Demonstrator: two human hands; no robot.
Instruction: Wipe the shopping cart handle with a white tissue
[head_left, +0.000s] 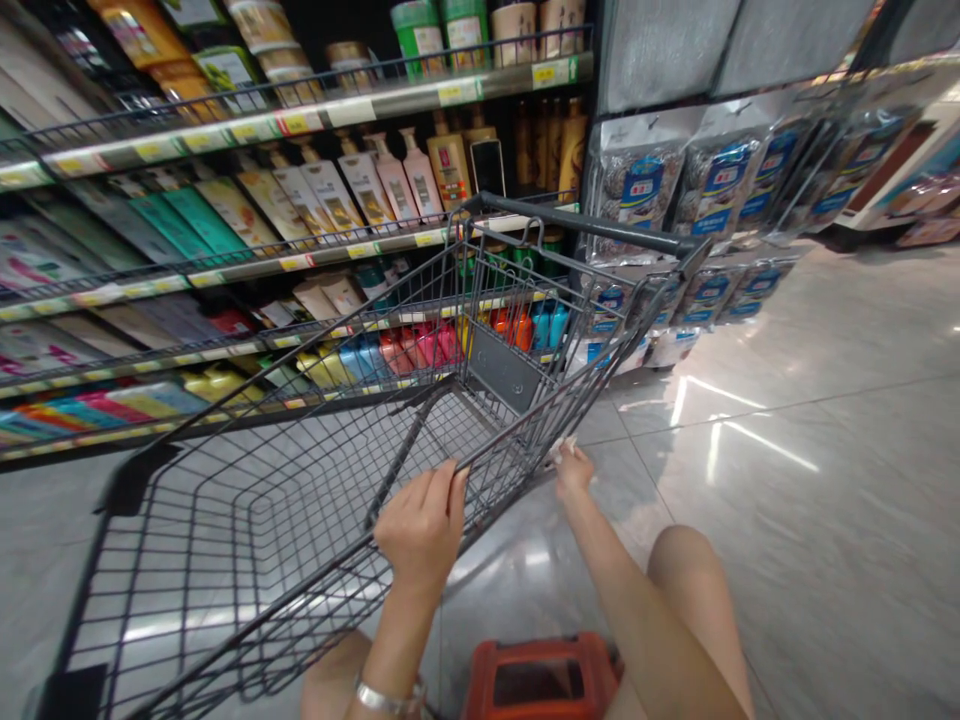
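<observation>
A grey wire shopping cart [300,520] stands right in front of me, its handle bar [585,225] toward the upper right. My left hand [424,520] is closed around the near top rim of the basket, knuckles up. Lower down by the cart's side, near the handle end, my right hand [574,468] is closed on a crumpled white cloth or tissue [561,449]. It is at the side wires of the cart; whether the cloth touches them I cannot tell. Inside the basket the wire floor and the grey child-seat panel [499,370] show.
Shelves of bottles [360,185] and jars run behind the cart. Packs of scouring pads [637,185] hang at the right end. A red-orange plastic box or stool [540,680] sits between my knees on the shiny grey tiled floor [840,480].
</observation>
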